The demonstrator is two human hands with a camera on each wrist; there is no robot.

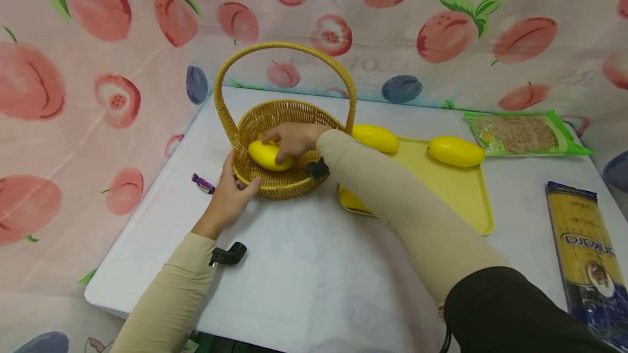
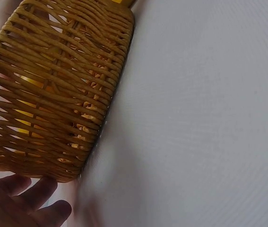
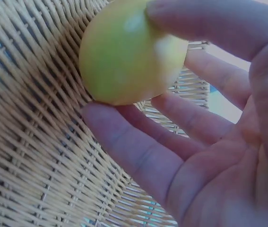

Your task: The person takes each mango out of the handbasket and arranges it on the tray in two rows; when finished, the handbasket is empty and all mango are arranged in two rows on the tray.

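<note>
A golden wicker basket [image 1: 287,192] with a tall arched handle stands on the table, and a yellow mango [image 1: 267,157] lies inside it. My right hand [image 1: 296,138] reaches into the basket and holds that mango between thumb and fingers; the right wrist view shows the mango [image 3: 129,56] close to the woven wall, fingertips around it. My left hand [image 1: 228,195] grips the basket's left front side. In the left wrist view, fingers [image 2: 41,194] lie against the basket's weave [image 2: 63,90], and yellow shows through the gaps.
Right of the basket is a yellow tray [image 1: 456,195] with a mango [image 1: 375,138] and another mango [image 1: 456,151] at its far side; my right forearm hides part of it. A purple-wrapped candy [image 1: 203,183], a green-edged packet [image 1: 525,134] and a yellow-blue pasta packet [image 1: 586,255] lie about.
</note>
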